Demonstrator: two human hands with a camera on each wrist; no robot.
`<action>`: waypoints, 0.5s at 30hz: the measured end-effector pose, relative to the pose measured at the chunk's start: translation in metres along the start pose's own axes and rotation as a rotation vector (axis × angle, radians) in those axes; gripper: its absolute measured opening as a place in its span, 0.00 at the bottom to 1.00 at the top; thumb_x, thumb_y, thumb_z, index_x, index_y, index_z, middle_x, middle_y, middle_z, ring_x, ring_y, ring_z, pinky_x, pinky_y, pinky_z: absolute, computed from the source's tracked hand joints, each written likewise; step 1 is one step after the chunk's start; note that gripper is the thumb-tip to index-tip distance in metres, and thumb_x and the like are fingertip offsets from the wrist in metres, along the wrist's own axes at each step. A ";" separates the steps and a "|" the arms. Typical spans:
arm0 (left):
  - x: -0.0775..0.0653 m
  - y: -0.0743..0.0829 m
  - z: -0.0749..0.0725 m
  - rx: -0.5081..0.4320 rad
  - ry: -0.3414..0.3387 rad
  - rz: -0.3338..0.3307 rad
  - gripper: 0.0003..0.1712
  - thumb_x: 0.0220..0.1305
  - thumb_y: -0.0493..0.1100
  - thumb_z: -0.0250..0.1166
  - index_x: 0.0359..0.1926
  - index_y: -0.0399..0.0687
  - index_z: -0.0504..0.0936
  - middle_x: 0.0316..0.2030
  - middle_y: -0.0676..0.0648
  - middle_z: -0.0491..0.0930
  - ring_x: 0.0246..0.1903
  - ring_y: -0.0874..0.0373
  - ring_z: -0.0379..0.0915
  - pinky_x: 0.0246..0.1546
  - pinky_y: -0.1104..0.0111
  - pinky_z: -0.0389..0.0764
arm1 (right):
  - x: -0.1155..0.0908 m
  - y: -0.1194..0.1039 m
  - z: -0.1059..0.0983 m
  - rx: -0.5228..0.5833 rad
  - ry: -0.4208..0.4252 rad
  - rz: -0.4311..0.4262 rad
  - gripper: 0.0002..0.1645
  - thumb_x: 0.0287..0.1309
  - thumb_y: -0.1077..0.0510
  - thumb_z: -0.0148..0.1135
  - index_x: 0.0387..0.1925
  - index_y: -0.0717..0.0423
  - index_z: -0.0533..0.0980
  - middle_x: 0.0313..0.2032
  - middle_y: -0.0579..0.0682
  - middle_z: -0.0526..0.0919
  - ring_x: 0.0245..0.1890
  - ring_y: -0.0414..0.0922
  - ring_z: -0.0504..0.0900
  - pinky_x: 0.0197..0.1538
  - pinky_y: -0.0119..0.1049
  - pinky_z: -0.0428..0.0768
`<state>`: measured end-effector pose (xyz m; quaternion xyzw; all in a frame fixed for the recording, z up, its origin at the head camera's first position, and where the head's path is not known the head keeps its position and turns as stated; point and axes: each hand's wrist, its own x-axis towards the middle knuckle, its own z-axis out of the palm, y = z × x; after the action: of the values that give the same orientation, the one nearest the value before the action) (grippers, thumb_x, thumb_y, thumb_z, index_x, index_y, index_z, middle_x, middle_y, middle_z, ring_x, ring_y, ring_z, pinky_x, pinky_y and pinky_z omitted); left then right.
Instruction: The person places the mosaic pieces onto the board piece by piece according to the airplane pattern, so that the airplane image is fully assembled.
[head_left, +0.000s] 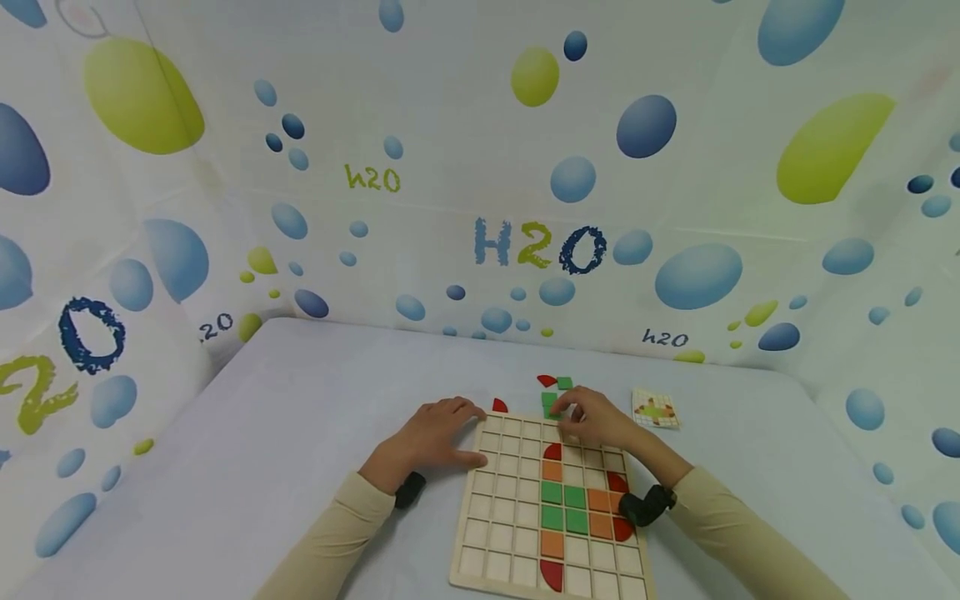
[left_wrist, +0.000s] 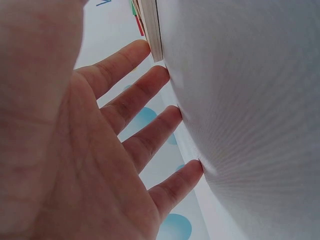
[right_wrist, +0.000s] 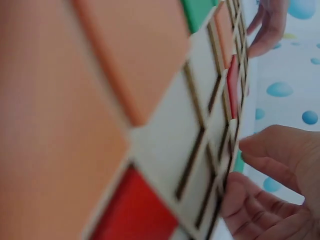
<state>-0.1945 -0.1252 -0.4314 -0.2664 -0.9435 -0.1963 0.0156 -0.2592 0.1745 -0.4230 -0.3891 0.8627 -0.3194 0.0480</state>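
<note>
My left hand (head_left: 435, 437) rests at the upper left corner of a wooden grid board (head_left: 491, 533), its fingers spread. In the left wrist view, an index fingertip touches the board's edge and the other fingertips rest on the white cloth. My right hand (head_left: 596, 419) is at the board's far edge, fingers bent, with fingertips at a green square tile (head_left: 551, 412). From the right wrist view, that green tile (right_wrist: 239, 162) shows between the fingertips; whether they pinch it is unclear. On the board lie several green squares (head_left: 575, 497), orange squares (head_left: 552, 544) and red quarter-circle tiles (head_left: 552, 575).
Beyond the board are another green tile (head_left: 565, 383) and red quarter-circles, one (head_left: 547, 381) near it and one (head_left: 500, 406) by the left hand. A pattern card (head_left: 655, 408) lies to the right. White cloth (head_left: 337, 375) covers the table, with a printed curtain (head_left: 450, 100) behind.
</note>
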 end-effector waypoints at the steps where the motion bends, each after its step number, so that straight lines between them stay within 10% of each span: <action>1: 0.000 0.000 0.000 0.001 0.003 0.003 0.35 0.56 0.59 0.71 0.58 0.45 0.75 0.58 0.40 0.72 0.60 0.42 0.68 0.56 0.43 0.68 | 0.001 -0.001 0.000 -0.001 -0.012 0.008 0.12 0.58 0.66 0.63 0.44 0.67 0.78 0.43 0.61 0.76 0.29 0.39 0.76 0.33 0.31 0.76; 15: 0.000 0.000 0.000 0.009 0.007 0.018 0.34 0.57 0.59 0.70 0.58 0.46 0.74 0.58 0.42 0.73 0.59 0.43 0.69 0.55 0.44 0.69 | 0.010 -0.008 -0.001 -0.022 -0.053 0.053 0.13 0.59 0.64 0.63 0.45 0.66 0.77 0.45 0.62 0.72 0.26 0.39 0.68 0.33 0.32 0.71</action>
<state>-0.1945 -0.1257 -0.4314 -0.2744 -0.9418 -0.1929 0.0216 -0.2607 0.1640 -0.4161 -0.3750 0.8746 -0.2981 0.0750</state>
